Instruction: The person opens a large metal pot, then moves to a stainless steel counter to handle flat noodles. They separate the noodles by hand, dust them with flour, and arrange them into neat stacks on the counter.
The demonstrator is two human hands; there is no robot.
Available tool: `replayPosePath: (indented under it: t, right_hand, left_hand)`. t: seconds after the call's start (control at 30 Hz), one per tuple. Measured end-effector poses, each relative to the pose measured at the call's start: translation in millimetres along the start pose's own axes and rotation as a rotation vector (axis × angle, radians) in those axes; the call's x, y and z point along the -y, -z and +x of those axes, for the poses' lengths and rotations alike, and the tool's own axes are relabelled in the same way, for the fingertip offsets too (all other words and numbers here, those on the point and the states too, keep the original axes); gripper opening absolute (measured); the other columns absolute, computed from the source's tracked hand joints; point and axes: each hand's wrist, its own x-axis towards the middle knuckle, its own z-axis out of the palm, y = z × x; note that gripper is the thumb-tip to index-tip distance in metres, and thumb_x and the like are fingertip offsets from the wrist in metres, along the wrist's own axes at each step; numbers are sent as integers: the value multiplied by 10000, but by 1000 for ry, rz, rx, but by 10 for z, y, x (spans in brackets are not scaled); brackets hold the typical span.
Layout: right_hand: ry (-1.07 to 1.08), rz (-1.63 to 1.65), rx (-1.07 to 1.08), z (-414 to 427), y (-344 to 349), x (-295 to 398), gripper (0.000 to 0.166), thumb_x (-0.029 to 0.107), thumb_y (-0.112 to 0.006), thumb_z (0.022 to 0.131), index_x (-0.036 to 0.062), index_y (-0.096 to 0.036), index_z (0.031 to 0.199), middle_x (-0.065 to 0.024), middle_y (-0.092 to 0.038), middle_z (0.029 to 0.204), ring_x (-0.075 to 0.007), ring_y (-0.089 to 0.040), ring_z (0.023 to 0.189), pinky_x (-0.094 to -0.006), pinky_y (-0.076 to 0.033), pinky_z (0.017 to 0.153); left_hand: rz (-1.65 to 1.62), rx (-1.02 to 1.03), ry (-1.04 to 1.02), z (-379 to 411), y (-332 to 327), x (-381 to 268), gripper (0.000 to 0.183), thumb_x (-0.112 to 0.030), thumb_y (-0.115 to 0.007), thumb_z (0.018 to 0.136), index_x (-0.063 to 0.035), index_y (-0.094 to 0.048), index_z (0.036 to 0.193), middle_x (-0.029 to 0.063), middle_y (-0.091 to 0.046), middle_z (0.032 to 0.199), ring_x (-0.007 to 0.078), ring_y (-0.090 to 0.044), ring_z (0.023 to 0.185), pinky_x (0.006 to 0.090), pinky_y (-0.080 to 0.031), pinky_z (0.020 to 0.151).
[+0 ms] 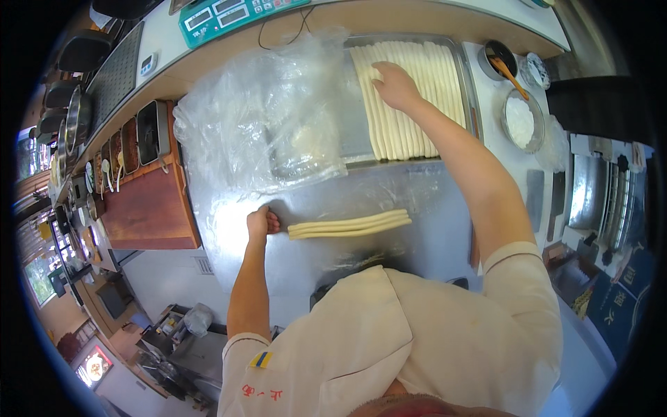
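Note:
My right hand [396, 86] reaches over the upper left part of a row of long dough strips [417, 120] lying side by side on a metal tray [357, 140]. Its fingers are bent at the leftmost strips; whether they grip one cannot be made out. On the steel worktop [312, 266] nearer to me lie a few dough strips [349, 225], side by side and roughly crosswise. Just left of their ends is my left hand [263, 223], its fingers curled in, with no dough seen in it. Clear plastic sheeting [234, 120] covers the tray's left part.
A green digital scale [229, 21] stands beyond the worktop. To the right are a bowl of white powder [521, 122] and a dark pot [497, 57] with a wooden utensil [508, 75]. At the left, metal containers [151, 130] adjoin a reddish-brown board [148, 208].

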Motion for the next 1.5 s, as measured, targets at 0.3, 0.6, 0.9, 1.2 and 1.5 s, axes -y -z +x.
replayPosePath:
  t: [0.3,0.6,0.9,1.2,1.5]
  right_hand:
    - [149,-423,-134,1005,-749,50,199,140,-660,706,29,-646,871,-182,-639,904,-375,-623,948,-498,-488,843]
    - [249,-302,-254,980,-959,120,477,110,-635,780,-24,-608,1237,-225,-583,1236,-424,-543,1131,-500,-438,979]
    - [209,-233,-260,1033,-859,119,401,15,-590,751,-82,-631,1138,-258,-599,1150,-441,-558,1076,-482,-459,926]
    - [90,-366,-101,1077,-823,122,398,63,-684,748,-50,-637,1128,-246,-604,1097,-430,-587,1043,-480,-488,885]
    - [169,-276,-105,1072,-718,109,359,28,-660,741,-36,-664,1094,-253,-628,1105,-442,-586,1063,-488,-492,909]
  left_hand:
    - [43,285,82,257,226,265,559,-470,-493,943,26,-679,764,198,-650,627,316,-658,513,437,-565,500]
    - [57,206,82,-8,249,-3,493,-413,-534,916,9,-680,709,165,-661,632,278,-652,494,404,-566,486]
    - [48,229,78,4,223,-65,516,-435,-529,920,16,-681,721,151,-654,633,271,-647,501,398,-563,499]
    - [50,249,75,69,240,10,529,-458,-518,913,9,-705,748,155,-662,647,275,-650,494,403,-566,500]
    - [52,258,89,41,258,-31,534,-458,-506,911,11,-715,765,151,-666,661,275,-656,504,411,-569,508]
